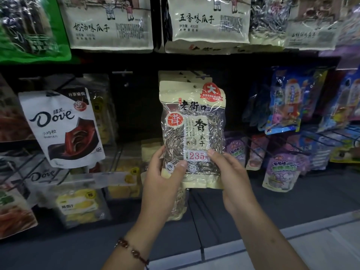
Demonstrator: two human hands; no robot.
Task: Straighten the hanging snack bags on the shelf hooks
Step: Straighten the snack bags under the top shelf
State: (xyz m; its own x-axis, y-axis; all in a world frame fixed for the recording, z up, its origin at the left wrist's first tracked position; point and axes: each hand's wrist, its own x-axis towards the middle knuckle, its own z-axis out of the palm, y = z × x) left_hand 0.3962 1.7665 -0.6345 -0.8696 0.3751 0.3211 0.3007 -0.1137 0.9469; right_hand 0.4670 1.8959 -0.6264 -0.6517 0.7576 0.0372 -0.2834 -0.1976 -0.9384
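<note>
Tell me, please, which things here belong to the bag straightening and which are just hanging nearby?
In the job:
seed bag, gripped at its lower end by both hands
left hand
right hand
hook above it

Just nearby:
Dove bag
purple bag
blue bag
cream bags on the upper row

Sunflower seed bag point(192, 133): glossy clear plastic film, crinkled, glare streaks, matt cream printed borders. Dove pouch point(64, 127): smooth white plastic, soft sheen. Cream seed bags point(209, 20) above: paper-look print under shiny wrinkled film. Hooks point(200, 75): thin dark metal wire. Bracelet point(132, 250): polished reddish-brown beads.
</note>
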